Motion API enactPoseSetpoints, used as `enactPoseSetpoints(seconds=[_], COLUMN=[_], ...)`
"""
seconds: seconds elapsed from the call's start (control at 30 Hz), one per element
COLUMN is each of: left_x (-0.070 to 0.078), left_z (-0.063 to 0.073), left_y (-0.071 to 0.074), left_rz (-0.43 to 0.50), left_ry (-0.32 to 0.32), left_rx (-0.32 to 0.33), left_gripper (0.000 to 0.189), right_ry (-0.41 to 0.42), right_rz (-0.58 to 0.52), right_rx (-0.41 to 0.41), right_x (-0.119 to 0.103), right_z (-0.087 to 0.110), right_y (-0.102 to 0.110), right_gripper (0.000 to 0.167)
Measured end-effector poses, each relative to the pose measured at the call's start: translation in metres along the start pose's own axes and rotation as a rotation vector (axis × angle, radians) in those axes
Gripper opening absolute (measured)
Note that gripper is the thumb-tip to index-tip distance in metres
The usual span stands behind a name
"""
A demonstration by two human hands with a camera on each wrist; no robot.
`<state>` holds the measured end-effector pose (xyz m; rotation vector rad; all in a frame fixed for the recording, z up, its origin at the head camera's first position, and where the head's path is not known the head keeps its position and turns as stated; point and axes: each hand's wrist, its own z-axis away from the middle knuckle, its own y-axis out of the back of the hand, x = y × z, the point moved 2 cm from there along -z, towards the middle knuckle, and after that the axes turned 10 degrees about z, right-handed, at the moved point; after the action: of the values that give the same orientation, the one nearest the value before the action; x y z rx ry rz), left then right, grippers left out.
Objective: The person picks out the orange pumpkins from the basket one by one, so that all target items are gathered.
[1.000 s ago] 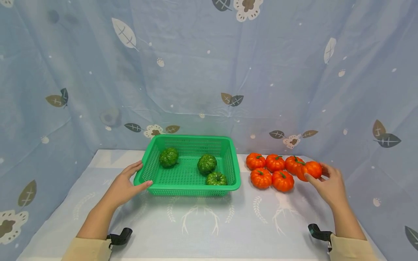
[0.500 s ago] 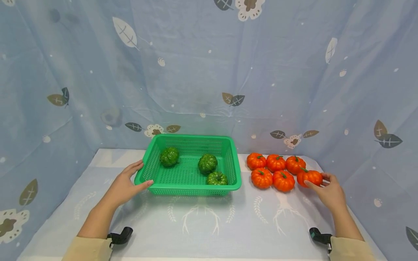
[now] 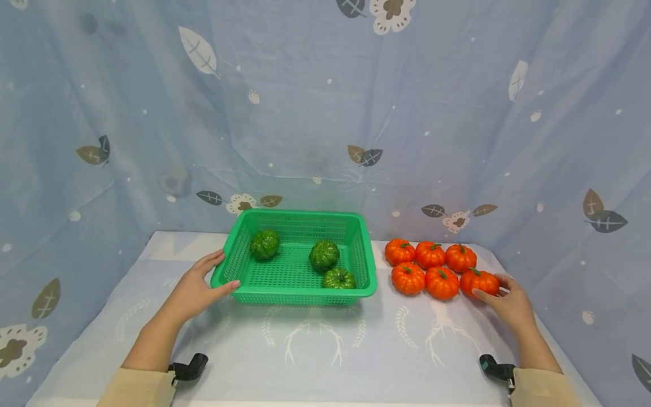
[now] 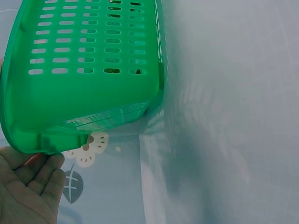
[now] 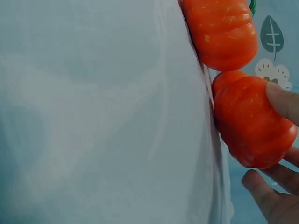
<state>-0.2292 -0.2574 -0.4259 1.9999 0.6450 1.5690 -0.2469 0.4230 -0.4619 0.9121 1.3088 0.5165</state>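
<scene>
At the right end of the front row, my right hand point(image 3: 515, 302) holds a small orange pumpkin point(image 3: 483, 281) with a green stem. In the right wrist view the thumb point(image 5: 283, 100) lies on one side of this pumpkin point(image 5: 254, 121), with fingers along its other side. My left hand point(image 3: 190, 291) grips the near left corner of a green plastic basket point(image 3: 300, 292). Its fingertips point(image 4: 55, 161) curl under the rim in the left wrist view. Inside the basket are three green pumpkins: one at left point(image 3: 265, 244), one right of centre point(image 3: 324, 255), one at the near right point(image 3: 338, 278).
Beside the held pumpkin, more orange pumpkins stand in two rows, including one at the back right point(image 3: 460, 258) and one at the front left point(image 3: 408, 278). A pale printed cloth point(image 3: 356, 362) covers the table. Blue patterned curtain point(image 3: 305, 113) surrounds it.
My right hand has lowered the orange pumpkin from over the back-right one to the front row's right end. The left hand stays at the basket.
</scene>
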Motion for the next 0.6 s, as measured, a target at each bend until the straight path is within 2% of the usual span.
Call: enactPoseSetpoints(seconds=[0.27,0.6], left_x=[0.001,0.000], left_z=[-0.001,0.000], left_y=[0.000,-0.001], left_rz=[-0.008,-0.002], left_ry=[-0.006,-0.006], left_rx=[0.001,0.008], left_gripper=[0.092,0.091], right_ry=[0.004,0.006], right_rz=[0.084,0.056], right_rx=[-0.142,-0.143], right_x=[0.005,0.008], right_z=[-0.006,-0.011], right_y=[0.005,0.000], right_gripper=[0.097,0.099])
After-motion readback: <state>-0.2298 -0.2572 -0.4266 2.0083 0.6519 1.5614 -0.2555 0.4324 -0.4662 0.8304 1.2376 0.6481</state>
